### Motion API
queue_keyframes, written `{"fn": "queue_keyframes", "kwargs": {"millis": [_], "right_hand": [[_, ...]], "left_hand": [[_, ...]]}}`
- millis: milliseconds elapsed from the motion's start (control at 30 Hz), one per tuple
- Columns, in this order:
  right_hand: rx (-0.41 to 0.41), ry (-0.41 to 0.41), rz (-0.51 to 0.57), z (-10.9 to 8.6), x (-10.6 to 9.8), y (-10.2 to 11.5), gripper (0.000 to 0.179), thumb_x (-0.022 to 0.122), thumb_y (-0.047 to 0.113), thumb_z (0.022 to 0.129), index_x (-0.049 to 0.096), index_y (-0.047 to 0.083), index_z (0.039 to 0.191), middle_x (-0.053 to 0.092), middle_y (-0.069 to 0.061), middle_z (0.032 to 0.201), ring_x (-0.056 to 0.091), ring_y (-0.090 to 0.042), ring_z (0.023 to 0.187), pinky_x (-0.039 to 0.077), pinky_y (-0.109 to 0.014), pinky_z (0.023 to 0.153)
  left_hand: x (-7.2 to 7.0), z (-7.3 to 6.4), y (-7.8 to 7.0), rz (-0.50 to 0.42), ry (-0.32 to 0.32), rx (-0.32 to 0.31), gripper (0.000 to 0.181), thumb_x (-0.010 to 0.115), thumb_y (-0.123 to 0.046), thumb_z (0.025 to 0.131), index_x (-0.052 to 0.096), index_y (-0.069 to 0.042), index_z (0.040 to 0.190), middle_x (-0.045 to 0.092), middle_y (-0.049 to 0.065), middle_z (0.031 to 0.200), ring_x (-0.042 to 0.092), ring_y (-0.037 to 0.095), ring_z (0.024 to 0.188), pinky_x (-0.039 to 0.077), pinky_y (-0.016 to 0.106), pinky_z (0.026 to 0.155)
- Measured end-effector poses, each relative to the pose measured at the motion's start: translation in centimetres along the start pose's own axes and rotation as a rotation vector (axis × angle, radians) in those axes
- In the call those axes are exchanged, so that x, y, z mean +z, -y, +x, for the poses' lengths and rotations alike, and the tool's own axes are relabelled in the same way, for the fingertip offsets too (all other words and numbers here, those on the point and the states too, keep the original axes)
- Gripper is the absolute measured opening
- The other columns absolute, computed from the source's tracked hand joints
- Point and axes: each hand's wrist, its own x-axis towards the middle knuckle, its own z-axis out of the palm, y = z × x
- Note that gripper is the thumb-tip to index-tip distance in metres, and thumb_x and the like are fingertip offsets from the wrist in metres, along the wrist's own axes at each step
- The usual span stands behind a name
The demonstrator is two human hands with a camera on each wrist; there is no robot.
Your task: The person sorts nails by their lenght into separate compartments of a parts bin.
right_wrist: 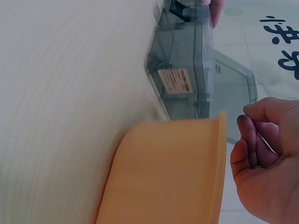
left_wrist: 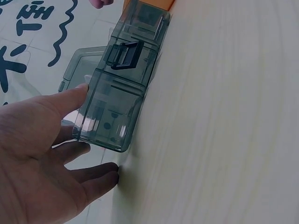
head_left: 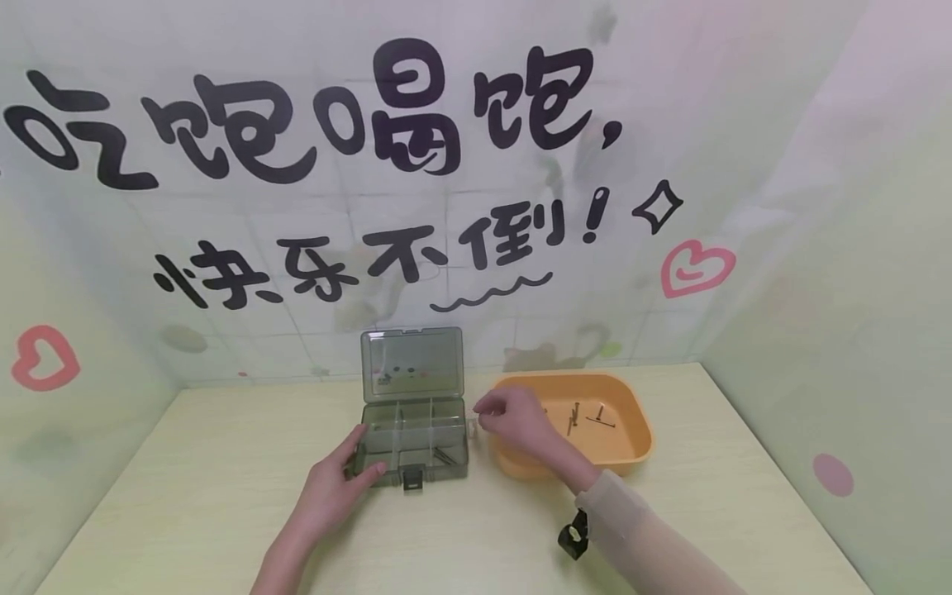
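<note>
Screws [head_left: 445, 456] lie in the front right compartment of the box [head_left: 455, 473], across from the left hand's hold; more of them are scattered in the tray [head_left: 634, 409], to the right of the right hand's fingertips. The left hand [head_left: 327, 487] grasps the box by its left end, thumb on the front rim and fingers along the side, the lower ones spread off it. From that hold, the latch [head_left: 412, 478] sits just to the right on the front wall, and the lid [head_left: 412, 364] stands raised behind. Dividers [head_left: 397, 430] run through the box to the right of the left fingers.

The right hand [head_left: 521, 421] is raised over the tray's near left edge, just beside the box's right end, thumb and forefinger tips brought together and the other fingers curled; the tips are small and dim, so I cannot tell whether a screw sits between them. Across from this pinch, a label [right_wrist: 175, 80] faces it on the box's right wall. Below both hands is the pale table [head_left: 223, 463].
</note>
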Motion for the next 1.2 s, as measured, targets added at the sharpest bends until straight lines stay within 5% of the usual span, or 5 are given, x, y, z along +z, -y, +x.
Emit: {"fn": "queue_keyframes", "kwargs": {"millis": [233, 533, 633, 867, 1200], "right_hand": [[-0.005, -0.066, 0.002, -0.4, -0.9, -1.4, 0.015, 0.074, 0.0, 0.085, 0.078, 0.002, 0.099, 0.075, -0.005, 0.096, 0.065, -0.016, 0.084, 0.058, -0.033, 0.077], [0.108, -0.081, -0.001, -1.3, -3.4, -3.7, 0.013, 0.073, 0.004, 0.091, 0.078, 0.004, 0.103, 0.075, -0.002, 0.099, 0.067, -0.02, 0.093, 0.057, -0.04, 0.084], [0.148, -0.09, -0.005, -1.5, -4.6, -4.5, 0.015, 0.072, 0.005, 0.093, 0.077, 0.003, 0.106, 0.075, -0.004, 0.1, 0.067, -0.021, 0.092, 0.059, -0.038, 0.076], [0.117, -0.093, -0.015, -2.4, -7.2, -6.2, 0.019, 0.067, 0.0, 0.093, 0.073, -0.007, 0.11, 0.074, -0.014, 0.102, 0.068, -0.023, 0.079, 0.059, -0.037, 0.07], [0.136, -0.164, -0.129, -3.3, -9.1, -8.0, 0.016, 0.068, -0.004, 0.09, 0.075, -0.008, 0.104, 0.074, -0.015, 0.096, 0.07, -0.03, 0.086, 0.06, -0.042, 0.074]], "left_hand": [[0.1, -0.1, 0.3, 0.005, 0.012, -0.002, 0.078, 0.07, -0.03, 0.1, 0.029, -0.001, 0.16, 0.034, 0.034, 0.155, 0.044, 0.057, 0.132, 0.045, 0.063, 0.103], [0.0, -0.2, 0.3, -0.002, 0.007, -0.003, 0.078, 0.07, -0.028, 0.099, 0.029, -0.001, 0.16, 0.033, 0.034, 0.155, 0.044, 0.057, 0.133, 0.043, 0.063, 0.105], [-0.1, -0.2, 0.3, -0.004, 0.008, -0.001, 0.079, 0.07, -0.03, 0.099, 0.029, -0.001, 0.16, 0.033, 0.034, 0.155, 0.043, 0.057, 0.133, 0.043, 0.063, 0.105], [-0.2, -0.3, 0.4, 0.004, 0.001, 0.011, 0.079, 0.07, -0.029, 0.1, 0.029, -0.001, 0.16, 0.033, 0.033, 0.156, 0.041, 0.055, 0.135, 0.042, 0.063, 0.107], [-0.1, 0.0, 0.1, 0.009, 0.009, 0.017, 0.079, 0.07, -0.029, 0.099, 0.028, 0.0, 0.16, 0.033, 0.034, 0.156, 0.041, 0.056, 0.135, 0.041, 0.063, 0.106]]}}
